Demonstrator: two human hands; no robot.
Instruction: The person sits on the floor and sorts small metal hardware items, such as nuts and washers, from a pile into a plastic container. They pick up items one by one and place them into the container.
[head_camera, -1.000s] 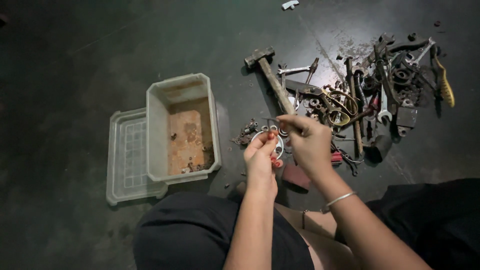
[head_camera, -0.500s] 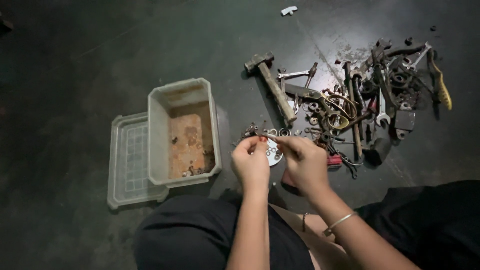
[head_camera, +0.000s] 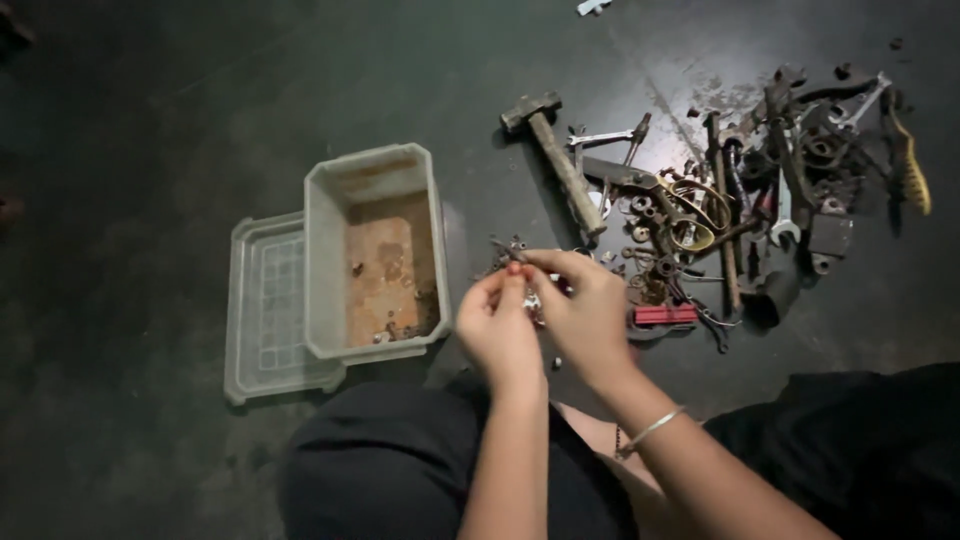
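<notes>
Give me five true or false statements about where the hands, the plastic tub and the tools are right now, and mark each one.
1. Both hands, left hand and right hand, are together over the floor, pinching a small metal part. True.
2. The plastic tub is packed full of tools. False: it holds only rusty residue and a few small bits.
3. The hammer lies on the floor beyond the hands. True.
4. The clear lid covers the tub. False: it lies flat beside and partly under it.
5. The tool pile lies on the tub's side of the hands. False: it lies on the opposite side.
</notes>
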